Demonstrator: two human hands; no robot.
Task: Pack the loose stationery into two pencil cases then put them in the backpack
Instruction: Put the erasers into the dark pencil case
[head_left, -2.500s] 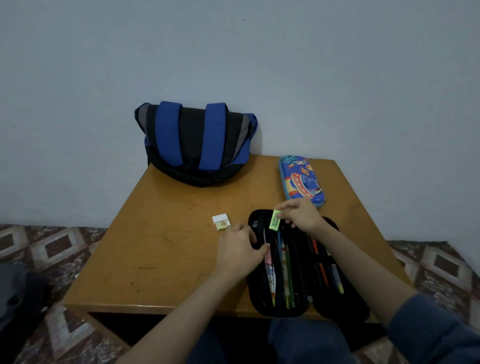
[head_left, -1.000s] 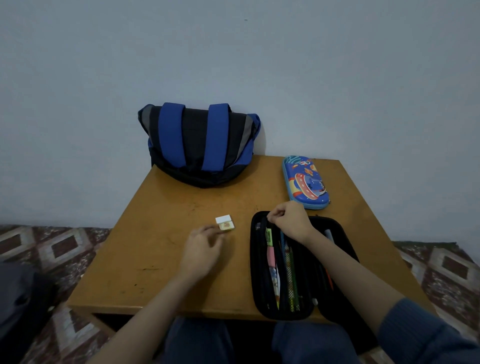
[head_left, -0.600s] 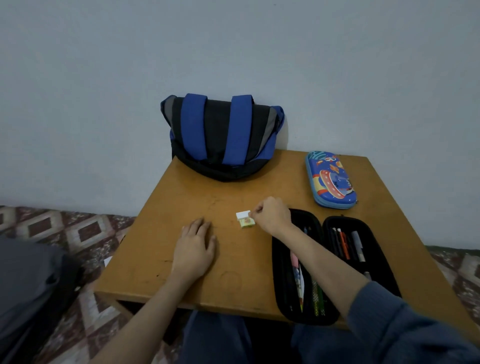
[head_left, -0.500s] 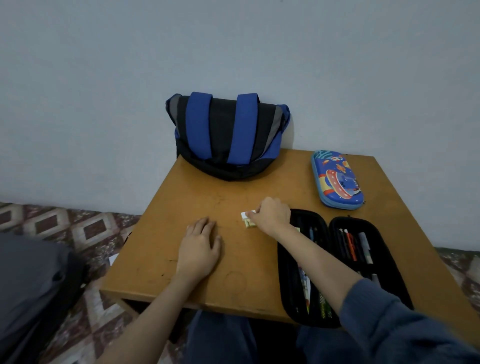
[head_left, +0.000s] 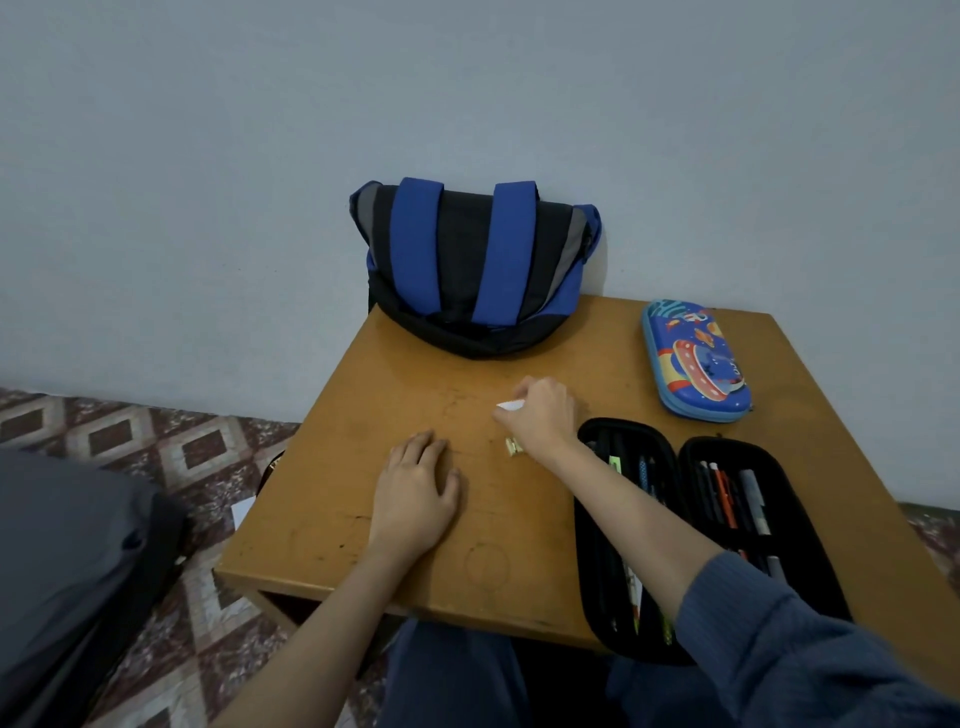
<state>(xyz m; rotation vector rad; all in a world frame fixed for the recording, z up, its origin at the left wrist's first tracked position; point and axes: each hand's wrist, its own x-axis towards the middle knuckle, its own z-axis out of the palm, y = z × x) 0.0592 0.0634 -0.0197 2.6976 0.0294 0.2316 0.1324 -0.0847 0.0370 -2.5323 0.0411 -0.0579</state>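
Blue backpack (head_left: 467, 270) beyond hand (head_left: 543, 418) pinching eraser (head_left: 508, 405).

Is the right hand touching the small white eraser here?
Touching. The head view shows the right hand pinching the white eraser between thumb and fingertips; only its white corner sticks out.

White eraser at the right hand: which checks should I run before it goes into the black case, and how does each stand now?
1. Right hand pinches the white eraser: ok.
2. Black pencil case lies open: ok.
3. Left hand flat on the table, apart from the case: ok.
4. Small yellowish item packed: not ok, it lies on the table.
5. Blue pencil case closed: ok.
6. Backpack open for loading: cannot tell.
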